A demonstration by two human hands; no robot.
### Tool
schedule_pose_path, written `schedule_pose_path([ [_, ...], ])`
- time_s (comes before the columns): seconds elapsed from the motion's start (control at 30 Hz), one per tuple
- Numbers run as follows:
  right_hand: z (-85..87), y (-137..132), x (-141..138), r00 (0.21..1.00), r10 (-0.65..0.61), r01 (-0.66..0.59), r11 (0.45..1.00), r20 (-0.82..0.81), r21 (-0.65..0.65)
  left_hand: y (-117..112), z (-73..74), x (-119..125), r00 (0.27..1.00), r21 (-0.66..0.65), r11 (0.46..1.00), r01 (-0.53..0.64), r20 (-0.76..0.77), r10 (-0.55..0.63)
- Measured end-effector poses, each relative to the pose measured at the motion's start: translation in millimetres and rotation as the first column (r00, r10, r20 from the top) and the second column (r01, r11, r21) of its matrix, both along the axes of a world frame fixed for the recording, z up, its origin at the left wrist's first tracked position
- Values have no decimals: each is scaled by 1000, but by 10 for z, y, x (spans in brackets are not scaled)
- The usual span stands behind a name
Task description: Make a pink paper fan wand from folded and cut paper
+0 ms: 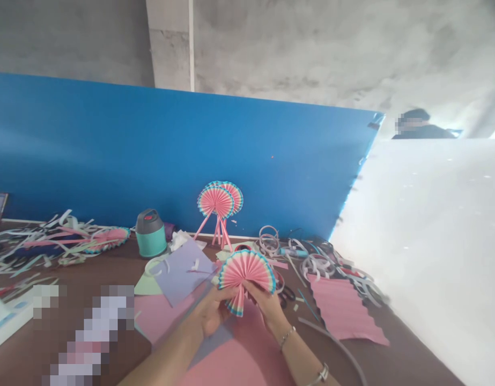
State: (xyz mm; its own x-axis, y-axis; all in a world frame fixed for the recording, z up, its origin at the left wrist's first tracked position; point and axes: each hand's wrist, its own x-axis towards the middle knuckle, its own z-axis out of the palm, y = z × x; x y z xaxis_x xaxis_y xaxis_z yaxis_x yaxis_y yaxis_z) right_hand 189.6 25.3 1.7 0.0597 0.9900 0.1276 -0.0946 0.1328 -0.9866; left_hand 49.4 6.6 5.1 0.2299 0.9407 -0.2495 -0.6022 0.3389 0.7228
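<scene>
Both my hands hold a pleated pink paper fan (247, 271) with a blue scalloped edge, spread into a half circle above the brown table (392, 343). My left hand (211, 313) pinches the fan's lower folded end from the left. My right hand (267, 305), with a bracelet at the wrist, grips the same base from the right. Two finished paper fans on pink sticks (220, 206) lean against the blue board (150, 155) behind.
Pink paper sheets (344, 311) and a lilac sheet (183, 271) lie around my hands. A teal lidded container (150, 233), tape rolls (269, 241), scissors (287, 294) and heaps of paper strips (50, 241) crowd the table. A white panel (432, 241) stands right, with a person behind it.
</scene>
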Motion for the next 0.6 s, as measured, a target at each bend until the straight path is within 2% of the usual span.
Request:
schedule_pose_path([
  [0.07, 17, 5, 12, 1000, 4, -5, 1000, -28, -25, -20, 49, -2, 1000, 12, 1000, 11, -1, -11],
  [0.2, 81, 15, 32, 994, 94, -96, 995, -55, -30, -55, 115, -1, 1000, 17, 1000, 19, -2, -18],
  [0.33, 113, 21, 49, 992, 124, -125, 992, -26, -25, -47, 82, -11, 1000, 15, 1000, 22, 2, -22],
  [0.47, 74, 37, 62, 995, 89, -91, 993, -32, -70, -14, 33, -15, 1000, -53, 999, -10, -15, 9],
  [0.6, 26, 41, 63, 994, 112, -113, 988, -6, -103, -29, 80, 9, 996, 12, 998, -63, -68, 64],
])
